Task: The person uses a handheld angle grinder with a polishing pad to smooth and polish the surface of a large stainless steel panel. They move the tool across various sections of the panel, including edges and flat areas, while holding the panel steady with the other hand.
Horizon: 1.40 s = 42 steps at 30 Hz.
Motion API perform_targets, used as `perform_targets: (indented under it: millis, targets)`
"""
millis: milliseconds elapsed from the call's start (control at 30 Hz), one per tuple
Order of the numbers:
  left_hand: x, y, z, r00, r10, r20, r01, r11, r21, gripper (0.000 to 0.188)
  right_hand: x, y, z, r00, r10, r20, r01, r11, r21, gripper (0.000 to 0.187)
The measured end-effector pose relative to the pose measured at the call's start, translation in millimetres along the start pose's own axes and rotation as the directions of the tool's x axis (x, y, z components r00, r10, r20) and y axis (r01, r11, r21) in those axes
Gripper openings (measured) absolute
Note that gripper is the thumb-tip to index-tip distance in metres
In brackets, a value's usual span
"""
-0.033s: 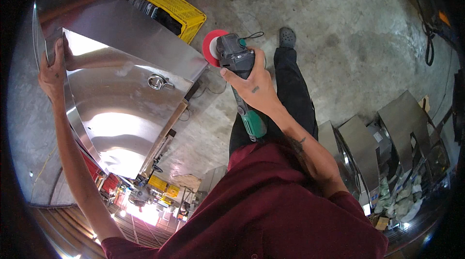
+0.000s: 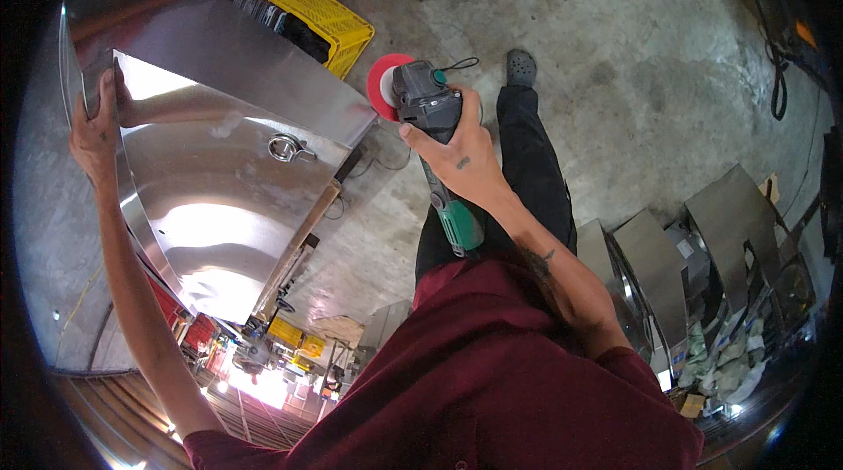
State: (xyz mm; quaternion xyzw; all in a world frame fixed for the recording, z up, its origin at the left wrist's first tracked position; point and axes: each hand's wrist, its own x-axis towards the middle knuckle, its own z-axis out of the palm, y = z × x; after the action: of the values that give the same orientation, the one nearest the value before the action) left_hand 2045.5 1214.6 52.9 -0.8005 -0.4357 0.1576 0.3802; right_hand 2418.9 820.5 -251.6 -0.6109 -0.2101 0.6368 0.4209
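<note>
A shiny sheet-metal box (image 2: 237, 167) stands on my left, its bright faces mirroring light and my arm. My left hand (image 2: 95, 132) grips its far-left edge, fingers and thumb on either side of the metal. A round metal ring fitting (image 2: 285, 148) sits on the face toward me. In front of my body, my right hand (image 2: 461, 149) is wrapped round the head of a green and black angle grinder (image 2: 430, 101). The grinder's red disc (image 2: 384, 86) points left, close to the box's right corner but apart from it. The grinder's green rear end hangs by my thigh.
A yellow plastic crate (image 2: 316, 9) with dark items stands beyond the box. Several sheet-metal pieces (image 2: 729, 224) lean at the right, near crumpled cloths (image 2: 729, 356). A wooden strip (image 2: 299, 246) runs under the box's near edge. Thin cable lies on the concrete floor (image 2: 615, 101).
</note>
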Motion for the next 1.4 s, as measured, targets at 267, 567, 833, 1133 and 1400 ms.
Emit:
perform_targets:
  millis: [267,567,833,1133,1400]
  targets:
    - [-4.7,-6.7,14.8,0.994,-0.080,-0.068,0.076,0.996,-0.053,0.075,-16.5,-16.6,-2.5,0.997,-0.047,0.058,0.043,0.997,0.066,0.092]
    - [-5.8,-12.7,18.4,0.981,0.032,-0.191,-0.031,0.999,0.008,0.063,-50.1,-45.8,-4.9,0.991,-0.098,0.095,0.090,0.992,0.085,0.090]
    - [-3.1,-12.7,16.2,0.988,0.093,-0.122,-0.099,0.994,-0.045,0.063,-36.2,-33.4,-1.7,0.994,-0.074,0.079,0.065,0.991,0.115,0.090]
    - [-4.9,-3.0,10.9,0.990,0.016,-0.142,-0.021,0.999,-0.031,0.064,8.4,9.9,4.5,0.999,0.032,0.002,-0.031,0.997,-0.068,0.085]
    - [-2.4,-1.3,5.0,0.995,-0.011,-0.102,0.005,0.998,-0.057,0.059,-0.4,8.8,2.2,0.999,-0.039,-0.037,0.039,0.999,-0.004,0.083]
